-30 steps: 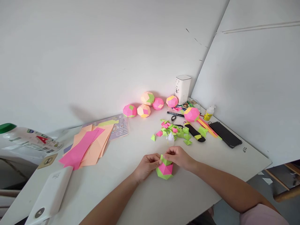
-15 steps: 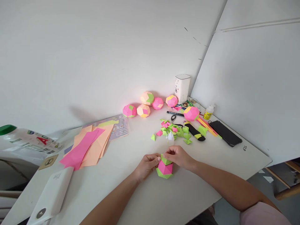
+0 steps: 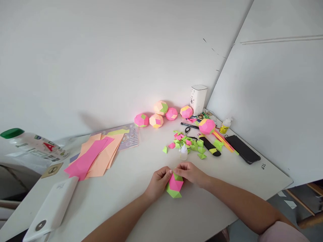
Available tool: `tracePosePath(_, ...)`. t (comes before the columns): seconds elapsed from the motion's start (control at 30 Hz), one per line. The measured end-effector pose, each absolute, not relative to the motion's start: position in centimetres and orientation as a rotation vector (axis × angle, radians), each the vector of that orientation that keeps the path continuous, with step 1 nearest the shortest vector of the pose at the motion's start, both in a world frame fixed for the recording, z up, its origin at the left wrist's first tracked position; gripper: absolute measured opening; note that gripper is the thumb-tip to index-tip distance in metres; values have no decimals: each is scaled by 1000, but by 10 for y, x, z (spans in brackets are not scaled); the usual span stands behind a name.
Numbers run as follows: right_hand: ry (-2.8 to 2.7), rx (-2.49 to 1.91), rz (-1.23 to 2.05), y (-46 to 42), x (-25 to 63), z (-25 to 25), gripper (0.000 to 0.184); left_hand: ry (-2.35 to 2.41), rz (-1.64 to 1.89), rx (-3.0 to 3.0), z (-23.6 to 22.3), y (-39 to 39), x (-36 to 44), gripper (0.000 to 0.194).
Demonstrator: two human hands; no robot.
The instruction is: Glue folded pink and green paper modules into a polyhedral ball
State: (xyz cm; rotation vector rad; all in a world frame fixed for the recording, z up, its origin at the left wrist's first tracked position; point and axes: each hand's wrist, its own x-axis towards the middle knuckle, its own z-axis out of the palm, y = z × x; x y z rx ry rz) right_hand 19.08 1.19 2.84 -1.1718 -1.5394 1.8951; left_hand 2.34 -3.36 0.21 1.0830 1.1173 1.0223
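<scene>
White walls (image 3: 101, 50) meet in a corner behind a white counter (image 3: 156, 222). Near the front, the left hand (image 3: 157, 183) and right hand (image 3: 191, 172) have their fingers pinched closed on a pink and green paper shape (image 3: 176, 184). It sits between them, low over the counter; I can't tell if it touches. Some fingertips hide behind it, and so does its back side. Both arms are cut off by the picture's edge.

Just past the hands stands a small see-through bottle (image 3: 183, 153). It covers some of the green and pink folded bits (image 3: 193, 146). Black scissors (image 3: 187, 130) poke out behind that pile, partly hidden. Farther back, bright paper balls (image 3: 156, 121) sit by the wall. Little things behind the balls on the right are too jumbled to name.

To the left are paper sheets (image 3: 97, 164), overlapping, and a smooth white slab (image 3: 51, 206). A big bottle with a green cap (image 3: 37, 146) leans there, its bottom end blurry. At the lower right, gray floor (image 3: 297, 210) shows, with wooden bars (image 3: 311, 220) cut off.
</scene>
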Motion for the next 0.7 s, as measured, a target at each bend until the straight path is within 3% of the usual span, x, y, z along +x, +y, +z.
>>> tracePosePath(0.17, -1505, -1111, 1975, 13, 191, 28, 41, 1082, 959, 1175, 7, -34, 20, 40)
tracePosePath(0.37, -1511, -1148, 1958, 14, 192, 28, 39, 787, 811, 1128, 14, -30, 10, 23)
tracePosePath(0.7, -1508, -1170, 1944, 14, 190, 27, 40, 829, 768, 1082, 16, -28, 9, 27)
